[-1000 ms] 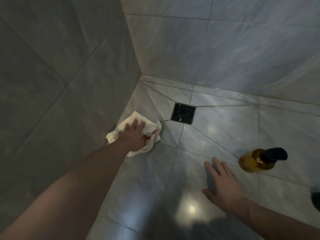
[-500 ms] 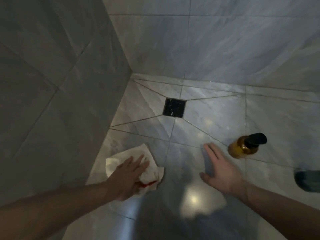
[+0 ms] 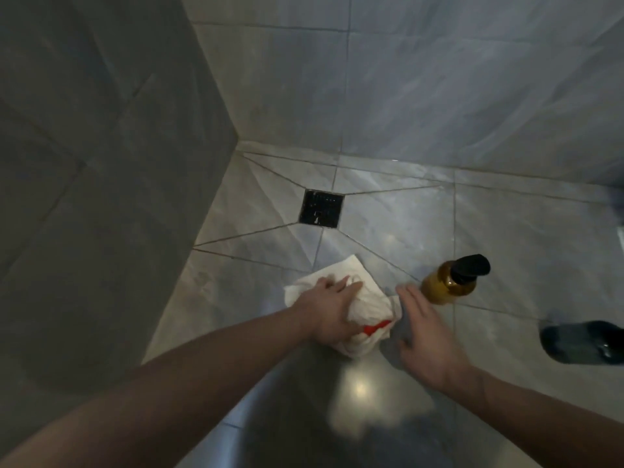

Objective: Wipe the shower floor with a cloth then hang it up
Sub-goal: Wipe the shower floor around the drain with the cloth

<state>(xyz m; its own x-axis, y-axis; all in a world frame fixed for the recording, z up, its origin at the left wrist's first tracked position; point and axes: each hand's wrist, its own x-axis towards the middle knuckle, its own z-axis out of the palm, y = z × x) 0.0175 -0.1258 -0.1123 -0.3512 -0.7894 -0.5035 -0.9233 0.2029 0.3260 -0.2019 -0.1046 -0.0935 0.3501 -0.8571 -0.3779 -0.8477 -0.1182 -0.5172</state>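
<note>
A crumpled white cloth (image 3: 361, 298) with a red tag lies on the grey tiled shower floor (image 3: 388, 231), in the middle of the head view. My left hand (image 3: 329, 307) presses down on the cloth, fingers curled over its bunched folds. My right hand (image 3: 423, 327) rests flat on the floor just right of the cloth, fingers spread, holding nothing. Its fingertips almost touch the cloth's right edge.
A black square drain (image 3: 320, 208) sits in the floor beyond the cloth. An amber bottle (image 3: 449, 282) with a black pump stands right of my right hand. A dark bottle (image 3: 584, 342) lies at the right edge. Tiled walls close the left and far sides.
My left hand has dragged the cloth from the left wall toward me and then rightward to the floor's middle. The right hand stayed flat on the floor; the cloth now nearly meets it.
</note>
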